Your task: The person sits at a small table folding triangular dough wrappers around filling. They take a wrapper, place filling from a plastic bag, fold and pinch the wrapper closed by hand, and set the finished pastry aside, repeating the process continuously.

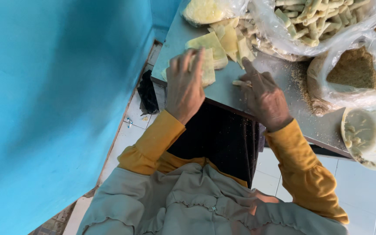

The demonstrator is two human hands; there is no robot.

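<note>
The small pale roll [241, 83] is lying on the worktop [227, 93], pinched in our right hand [264, 98] fingers, its long axis running leftward from them toward our left hand [186, 85]. That hand's fingers are pressing flat, unclenched, on a yellow wrapper sheet [207, 69] just beyond the roll's free end.

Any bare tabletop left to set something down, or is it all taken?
Bare strip of metal table between left hand and right hand; another along the front edge right of the right hand. Crowded behind: yellow wrappers, bagged rolls, crumb bag, bowl.
</note>
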